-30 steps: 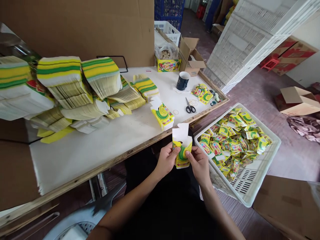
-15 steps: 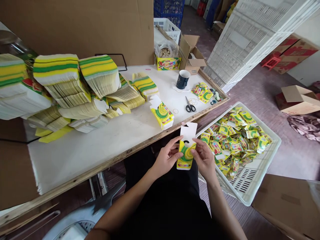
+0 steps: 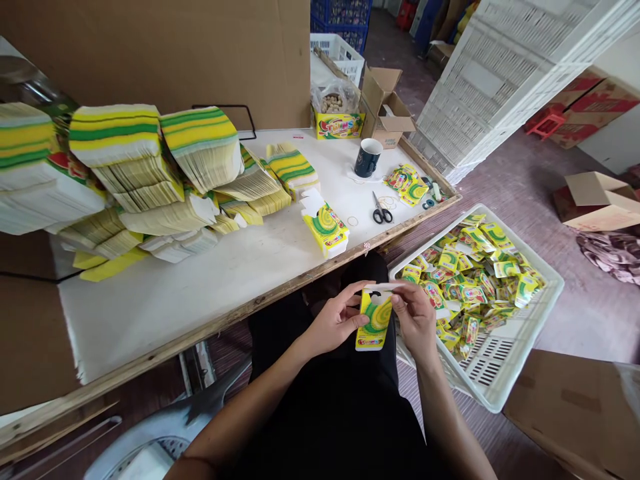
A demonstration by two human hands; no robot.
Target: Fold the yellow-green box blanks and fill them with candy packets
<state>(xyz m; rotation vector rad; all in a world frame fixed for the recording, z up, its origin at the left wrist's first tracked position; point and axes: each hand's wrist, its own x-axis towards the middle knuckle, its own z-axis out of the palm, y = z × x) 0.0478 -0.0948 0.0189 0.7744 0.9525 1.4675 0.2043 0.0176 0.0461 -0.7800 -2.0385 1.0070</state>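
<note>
One box [image 3: 375, 321] we grasp two-handed: left hand [image 3: 334, 323] seemingly steadies its side, right hand [image 3: 419, 321] its flap [image 3: 383, 287]; crate [image 3: 515, 335] right of box, presumably for reach.

Two hands' worth of grip show: the left grip [image 3: 330, 325] at 6 o'clock and the right grip [image 3: 419, 321] at 4, with one small box [image 3: 375, 332] between them at 5. One mug [image 3: 367, 161] is at 1 o'clock, one pair of scissors [image 3: 381, 209] at 2, one stool [image 3: 549, 120] farther out at 2. One basket [image 3: 531, 343], between 3 and 4, has too many packs [image 3: 460, 267] to count.
</note>
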